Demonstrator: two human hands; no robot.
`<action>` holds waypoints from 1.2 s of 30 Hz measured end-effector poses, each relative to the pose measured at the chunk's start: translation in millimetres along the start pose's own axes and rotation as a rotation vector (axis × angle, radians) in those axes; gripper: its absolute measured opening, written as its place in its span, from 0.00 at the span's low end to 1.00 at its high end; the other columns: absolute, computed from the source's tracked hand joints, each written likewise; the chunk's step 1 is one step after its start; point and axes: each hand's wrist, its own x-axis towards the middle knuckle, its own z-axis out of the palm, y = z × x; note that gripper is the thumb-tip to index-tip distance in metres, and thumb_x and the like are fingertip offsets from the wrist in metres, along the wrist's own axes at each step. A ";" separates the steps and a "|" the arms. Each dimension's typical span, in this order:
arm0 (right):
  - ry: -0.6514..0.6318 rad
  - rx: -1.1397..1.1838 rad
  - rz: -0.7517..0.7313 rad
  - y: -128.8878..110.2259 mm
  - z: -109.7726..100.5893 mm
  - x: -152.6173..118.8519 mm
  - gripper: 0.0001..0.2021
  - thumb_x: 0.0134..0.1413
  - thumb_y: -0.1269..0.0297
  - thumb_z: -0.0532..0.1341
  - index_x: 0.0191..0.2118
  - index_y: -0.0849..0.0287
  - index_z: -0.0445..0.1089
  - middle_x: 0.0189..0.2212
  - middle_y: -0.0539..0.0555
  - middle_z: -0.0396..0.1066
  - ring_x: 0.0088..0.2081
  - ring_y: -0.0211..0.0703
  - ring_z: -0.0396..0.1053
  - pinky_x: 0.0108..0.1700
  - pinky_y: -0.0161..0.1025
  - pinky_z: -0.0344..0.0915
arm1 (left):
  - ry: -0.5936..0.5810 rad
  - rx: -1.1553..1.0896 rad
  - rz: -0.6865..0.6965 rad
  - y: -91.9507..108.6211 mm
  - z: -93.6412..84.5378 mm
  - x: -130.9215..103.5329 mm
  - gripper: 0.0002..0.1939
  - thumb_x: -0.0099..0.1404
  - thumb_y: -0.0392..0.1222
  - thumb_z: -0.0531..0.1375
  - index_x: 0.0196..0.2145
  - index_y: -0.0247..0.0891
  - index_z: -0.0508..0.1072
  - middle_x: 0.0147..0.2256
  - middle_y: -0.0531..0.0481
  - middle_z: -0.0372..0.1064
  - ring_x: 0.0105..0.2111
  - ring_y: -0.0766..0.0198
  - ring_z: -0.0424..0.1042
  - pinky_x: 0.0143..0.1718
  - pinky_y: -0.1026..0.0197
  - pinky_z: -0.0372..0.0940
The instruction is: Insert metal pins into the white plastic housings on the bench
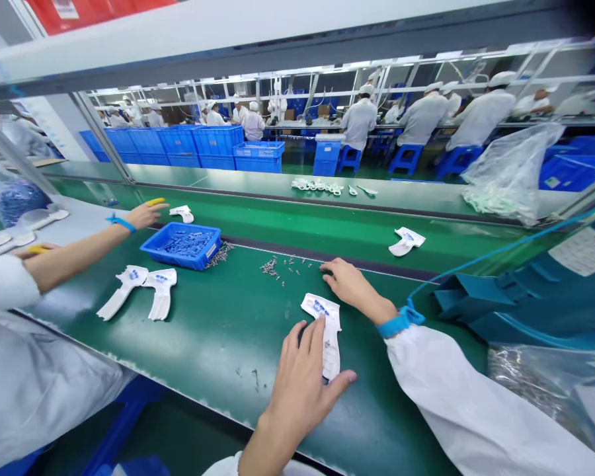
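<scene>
My left hand [302,373] is nearest, fingers loosely spread and thumb held wide, gripping nothing; its fingertips reach the left edge of the white casing [331,337], seemingly touching. The casing lies flat on the green worktop [213,344], just beyond and to the right of my left palm. Its long axis runs away from me, narrow end near my thumb, the wider end with blue pieces [321,307] far and bent leftward.

My right hand [350,284] is beyond that wide end and to its right, nearer to it than my left palm is. Its fingers are half curled, pointing left towards the scattered small metal parts [270,266]; I can't tell whether they pinch one.

Off to the left lie two more casings [161,291], then a blue tray [178,261] of blue pieces. Past it, a co-worker's hand [146,215] reaches near another casing [182,213] on the green belt [277,221].
</scene>
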 end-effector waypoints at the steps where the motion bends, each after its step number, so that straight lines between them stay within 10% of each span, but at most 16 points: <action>1: 0.010 0.004 0.004 0.9 5.9 6.1 0.14 0.63 0.71 0.56 0.52 0.63 0.71 0.51 0.64 0.69 0.52 0.50 0.68 0.51 0.39 0.60 | 0.006 -0.017 -0.004 -0.2 -0.6 -0.6 0.41 0.67 0.59 0.56 0.69 0.35 0.48 0.66 0.40 0.53 0.65 0.42 0.50 0.63 0.39 0.53; 8: -0.026 0.182 -0.059 -2.5 -4.4 -14.5 0.09 0.64 0.68 0.54 0.44 0.63 0.70 0.40 0.57 0.74 0.42 0.43 0.71 0.45 0.37 0.62 | 0.180 -0.194 0.032 -4.2 -0.2 -1.4 0.28 0.71 0.48 0.56 0.64 0.39 0.54 0.60 0.39 0.61 0.60 0.50 0.59 0.59 0.44 0.59; 13: -0.356 0.729 -0.126 -12.4 -32.4 -70.1 0.15 0.57 0.61 0.62 0.48 0.60 0.63 0.34 0.51 0.74 0.36 0.41 0.71 0.40 0.36 0.66 | 0.377 -0.301 0.111 -7.4 1.5 -1.1 0.18 0.72 0.38 0.54 0.58 0.44 0.60 0.51 0.45 0.69 0.52 0.57 0.67 0.54 0.52 0.63; 18: -0.509 0.729 -0.160 -29.0 -51.4 -98.9 0.10 0.58 0.62 0.61 0.44 0.58 0.68 0.32 0.50 0.75 0.34 0.41 0.72 0.37 0.35 0.65 | 0.350 -0.328 0.246 -7.5 1.9 -2.0 0.18 0.72 0.34 0.55 0.57 0.45 0.63 0.44 0.50 0.73 0.46 0.61 0.69 0.50 0.56 0.65; 36: -0.436 0.449 -0.135 -26.1 -34.3 -100.6 0.07 0.59 0.68 0.56 0.43 0.58 0.68 0.32 0.51 0.74 0.33 0.41 0.70 0.34 0.34 0.61 | 0.087 -0.055 0.117 2.8 -1.3 2.0 0.36 0.65 0.45 0.64 0.65 0.45 0.52 0.52 0.45 0.67 0.52 0.51 0.64 0.53 0.48 0.62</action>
